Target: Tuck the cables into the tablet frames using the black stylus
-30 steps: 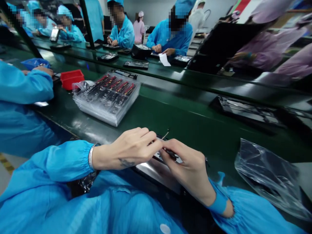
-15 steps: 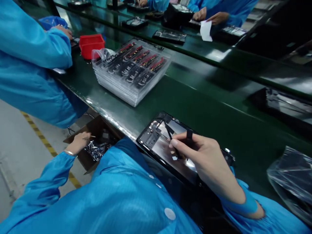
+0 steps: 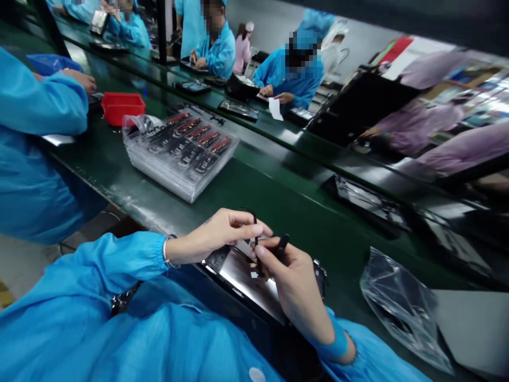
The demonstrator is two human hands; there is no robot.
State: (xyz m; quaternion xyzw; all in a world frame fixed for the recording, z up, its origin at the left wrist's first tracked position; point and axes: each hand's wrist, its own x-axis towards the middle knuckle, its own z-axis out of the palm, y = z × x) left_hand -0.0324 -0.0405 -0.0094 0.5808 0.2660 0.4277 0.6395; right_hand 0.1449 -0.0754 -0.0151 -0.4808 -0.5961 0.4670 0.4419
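Both hands meet above an opened tablet-like device [image 3: 234, 273], a black frame with a silver inner plate, lying at the bench's near edge. Between thumb and fingers, my left hand [image 3: 222, 232] pinches the upper part of a thin black flex cable [image 3: 256, 225]. Lower down, my right hand [image 3: 296, 281] is closed on the same cable, near its amber end with a small white tab [image 3: 254, 275]. A dark stubby piece [image 3: 282, 245] sticks up from between the right fingers; its kind is unclear. My hands hide much of the device's upper part.
A stack of clear trays [image 3: 178, 154] with black and red parts stands ahead on the green bench [image 3: 262, 193]. Behind it is a red bin [image 3: 123, 109]. A clear plastic bag [image 3: 401, 302] lies at right. A co-worker's sleeve [image 3: 43, 101] is at left; more people sit across.
My left hand has come up from beside the floor-level carton to the cable, and the small stick-like thing in it no longer shows. My right hand keeps hold. The view has tilted upward.
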